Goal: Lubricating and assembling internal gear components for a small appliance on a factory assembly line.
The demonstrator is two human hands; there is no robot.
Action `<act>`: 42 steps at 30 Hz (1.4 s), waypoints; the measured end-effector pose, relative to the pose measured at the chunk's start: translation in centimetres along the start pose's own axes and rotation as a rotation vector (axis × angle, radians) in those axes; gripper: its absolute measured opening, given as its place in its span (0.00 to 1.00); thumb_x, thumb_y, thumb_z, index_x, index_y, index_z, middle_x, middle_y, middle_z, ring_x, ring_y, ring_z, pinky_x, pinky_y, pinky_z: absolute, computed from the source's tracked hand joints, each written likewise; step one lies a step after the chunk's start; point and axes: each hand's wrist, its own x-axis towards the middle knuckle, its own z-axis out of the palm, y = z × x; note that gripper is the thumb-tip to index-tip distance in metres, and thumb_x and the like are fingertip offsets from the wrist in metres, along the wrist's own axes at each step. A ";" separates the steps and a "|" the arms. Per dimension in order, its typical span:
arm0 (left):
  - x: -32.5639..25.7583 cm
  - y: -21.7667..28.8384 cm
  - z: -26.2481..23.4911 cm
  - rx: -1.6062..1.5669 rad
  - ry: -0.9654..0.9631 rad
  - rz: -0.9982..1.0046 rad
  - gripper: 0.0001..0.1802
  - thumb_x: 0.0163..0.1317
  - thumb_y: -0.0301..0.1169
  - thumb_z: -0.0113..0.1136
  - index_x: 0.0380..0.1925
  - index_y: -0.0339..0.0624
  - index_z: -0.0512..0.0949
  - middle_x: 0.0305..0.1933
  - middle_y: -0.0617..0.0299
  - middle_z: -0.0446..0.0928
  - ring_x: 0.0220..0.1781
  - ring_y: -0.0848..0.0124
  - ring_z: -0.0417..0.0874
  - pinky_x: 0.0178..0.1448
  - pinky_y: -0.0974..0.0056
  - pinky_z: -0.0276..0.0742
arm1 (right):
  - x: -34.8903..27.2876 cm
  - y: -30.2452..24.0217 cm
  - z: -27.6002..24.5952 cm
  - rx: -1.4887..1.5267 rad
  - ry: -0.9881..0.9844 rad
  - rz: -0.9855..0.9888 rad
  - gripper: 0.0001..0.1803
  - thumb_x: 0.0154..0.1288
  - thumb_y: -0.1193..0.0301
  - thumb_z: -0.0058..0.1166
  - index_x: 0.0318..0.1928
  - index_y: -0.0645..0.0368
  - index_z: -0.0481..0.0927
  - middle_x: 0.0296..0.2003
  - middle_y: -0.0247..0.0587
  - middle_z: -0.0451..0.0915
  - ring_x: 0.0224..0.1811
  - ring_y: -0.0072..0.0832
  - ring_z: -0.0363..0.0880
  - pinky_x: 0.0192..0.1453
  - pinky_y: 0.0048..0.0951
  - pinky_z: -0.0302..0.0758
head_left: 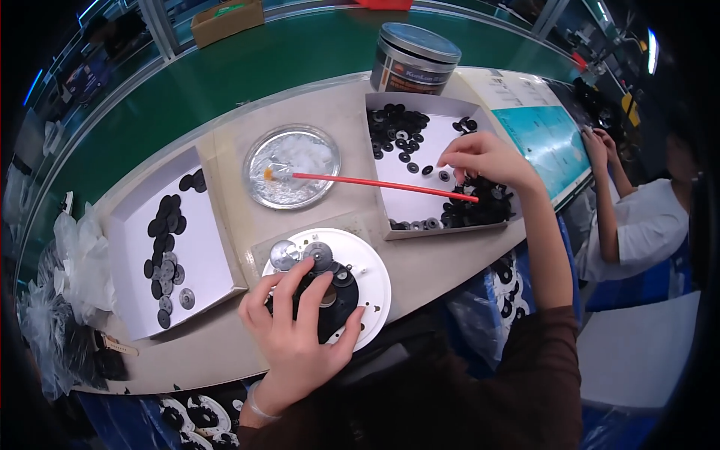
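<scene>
On the table in front of me lies a round white base [379,277] with a black middle part [341,306]. Grey gears sit on its upper side, one of them a silvery gear [285,255]. My left hand [300,330] curls over the base, fingertips by a dark grey gear [318,256] and thumb near the right rim. Above the right-hand white box, my right hand [487,159] has its fingers drawn together, close to small black gears [427,170]. Whatever is between those fingertips is too small to make out.
A red stick [375,182] bridges from a round dish of grease [255,191] to the right box [420,231]. The left box [214,255] contains black and grey discs. Behind stands a lidded tin [415,60]. At right, another person's hands [596,146] are near a turquoise sheet [536,146].
</scene>
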 end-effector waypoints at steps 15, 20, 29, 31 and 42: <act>0.4 0.1 0.1 0.015 0.016 0.007 0.21 0.37 0.37 0.65 0.35 0.43 0.75 0.47 0.62 0.71 0.48 0.61 0.65 0.50 0.59 0.57 | -2.5 2.7 -0.8 -0.225 -0.030 -0.136 0.07 0.48 0.75 0.58 0.31 0.59 0.77 0.22 0.28 0.76 0.24 0.15 0.68 0.28 0.17 0.64; 0.3 -0.1 0.2 0.000 0.020 0.001 0.21 0.37 0.37 0.65 0.35 0.43 0.76 0.46 0.62 0.71 0.48 0.61 0.65 0.49 0.59 0.57 | -2.5 2.1 -0.5 -0.319 -0.009 -0.139 0.04 0.51 0.76 0.53 0.29 0.62 0.75 0.21 0.35 0.76 0.24 0.22 0.74 0.32 0.22 0.69; 0.1 -0.2 0.3 -0.031 0.043 0.001 0.22 0.37 0.37 0.66 0.35 0.42 0.74 0.47 0.61 0.72 0.47 0.61 0.65 0.48 0.59 0.57 | -4.3 -4.5 2.9 0.339 0.115 -0.267 0.06 0.61 0.72 0.45 0.35 0.63 0.68 0.19 0.39 0.76 0.18 0.18 0.74 0.17 0.14 0.63; -0.1 -0.5 0.3 -0.052 0.061 -0.010 0.22 0.36 0.36 0.66 0.35 0.42 0.74 0.47 0.61 0.72 0.47 0.61 0.66 0.48 0.59 0.57 | -4.8 -7.6 6.1 0.492 -0.136 -0.155 0.05 0.61 0.73 0.45 0.34 0.62 0.68 0.20 0.43 0.78 0.17 0.17 0.74 0.14 0.12 0.61; -0.1 -0.6 0.5 -0.080 0.068 0.015 0.22 0.37 0.38 0.66 0.33 0.44 0.72 0.48 0.61 0.72 0.46 0.63 0.67 0.46 0.60 0.57 | -2.9 -8.6 9.9 0.610 -0.503 0.183 0.06 0.60 0.72 0.48 0.30 0.63 0.71 0.20 0.42 0.78 0.15 0.17 0.74 0.12 0.10 0.57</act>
